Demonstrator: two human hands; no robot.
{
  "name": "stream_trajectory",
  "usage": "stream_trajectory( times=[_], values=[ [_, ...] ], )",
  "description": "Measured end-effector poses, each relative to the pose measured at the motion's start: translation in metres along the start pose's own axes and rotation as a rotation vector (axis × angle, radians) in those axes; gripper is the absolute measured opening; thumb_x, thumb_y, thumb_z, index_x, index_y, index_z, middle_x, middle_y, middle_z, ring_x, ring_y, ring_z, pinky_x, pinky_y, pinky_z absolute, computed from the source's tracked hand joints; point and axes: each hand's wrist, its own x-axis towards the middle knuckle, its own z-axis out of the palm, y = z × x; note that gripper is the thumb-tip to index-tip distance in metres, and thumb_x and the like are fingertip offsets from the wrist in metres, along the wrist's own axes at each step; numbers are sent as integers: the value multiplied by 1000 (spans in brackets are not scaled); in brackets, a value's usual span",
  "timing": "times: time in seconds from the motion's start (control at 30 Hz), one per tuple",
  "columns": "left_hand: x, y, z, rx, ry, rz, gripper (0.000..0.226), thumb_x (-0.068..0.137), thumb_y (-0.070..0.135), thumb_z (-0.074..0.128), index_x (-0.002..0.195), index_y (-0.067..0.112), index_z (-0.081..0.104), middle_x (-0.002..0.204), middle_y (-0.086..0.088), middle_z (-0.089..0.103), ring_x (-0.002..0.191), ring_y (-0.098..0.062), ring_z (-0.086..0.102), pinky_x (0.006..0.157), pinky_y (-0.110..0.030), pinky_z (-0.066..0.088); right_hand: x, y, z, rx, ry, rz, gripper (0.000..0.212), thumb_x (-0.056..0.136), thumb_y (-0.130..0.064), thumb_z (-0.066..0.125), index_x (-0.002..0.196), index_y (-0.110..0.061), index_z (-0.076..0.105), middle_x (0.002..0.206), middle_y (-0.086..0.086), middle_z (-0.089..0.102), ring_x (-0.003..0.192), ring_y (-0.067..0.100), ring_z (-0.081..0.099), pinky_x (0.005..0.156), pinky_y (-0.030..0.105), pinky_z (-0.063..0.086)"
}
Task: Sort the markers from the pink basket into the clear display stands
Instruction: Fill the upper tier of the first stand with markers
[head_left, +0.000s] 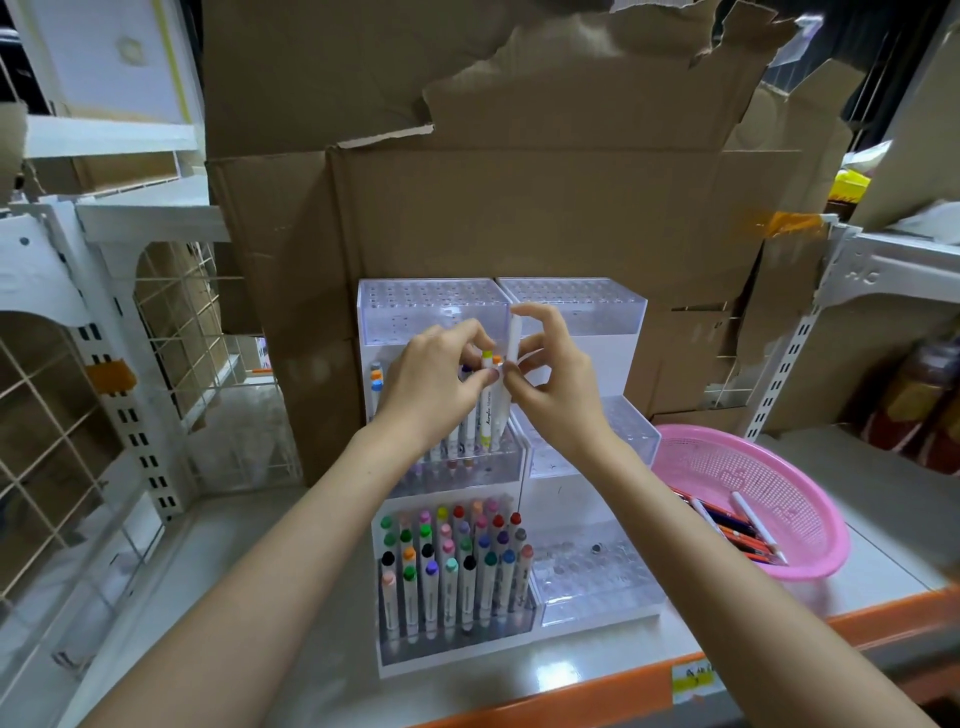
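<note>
Over the orange-edged shelf (597, 656) backed by cardboard (519, 218), left grip (431, 379) holds a yellow-capped marker (487, 408), right grip (551, 375) a white marker (514, 338).

One legible marking: black script running lengthwise down the barrel of the yellow-green-capped marker (487, 415), pinched by the left hand (431, 384). It reads "Acrylic", and the next word is too blurred to confirm. Well below the right hand (556, 374), a yellow label (693, 679) on the orange shelf edge (597, 693) carries illegible handwriting.

Even bright light, warped blurry edges
</note>
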Motion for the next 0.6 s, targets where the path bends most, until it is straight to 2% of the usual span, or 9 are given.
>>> stream_trajectory(
  times=[0.13, 0.23, 0.4, 0.6],
  values=[
    [-4, -2, 4, 30, 18, 24, 17, 81, 23, 73, 95, 20, 63, 77, 8, 61, 81, -16, 58, 71, -43, 54, 0, 0, -1, 1, -7, 3, 48, 83, -4, 66, 124, -19, 47, 73, -14, 54, 70, 6, 61, 61, 9, 41],
    [-6, -2, 3, 74, 18, 58, 18, 79, 23, 75, 94, 20, 66, 78, 11, 58, 83, -15, 57, 75, -41, 52, -1, 1, -1, 4, 2, 6, 48, 84, -4, 66, 125, -20, 47, 74, -13, 54, 71, 6, 61, 61, 9, 41],
    [-8, -2, 4, 204, 32, 112, 16, 78, 26, 75, 87, 19, 65, 84, 6, 64, 87, -17, 52, 76, -33, 39, -1, 1, 0, 14, 4, 9, 49, 82, -2, 65, 125, -20, 48, 75, -10, 56, 70, 7, 62, 58, 9, 40],
    [-12, -3, 5, 252, 35, 137, 19, 75, 25, 78, 89, 16, 68, 89, 2, 62, 89, -19, 53, 77, -30, 33, -3, 2, -1, 23, 13, 3, 48, 83, -1, 66, 125, -17, 48, 72, -16, 55, 70, 5, 62, 59, 8, 41]
  ],
)
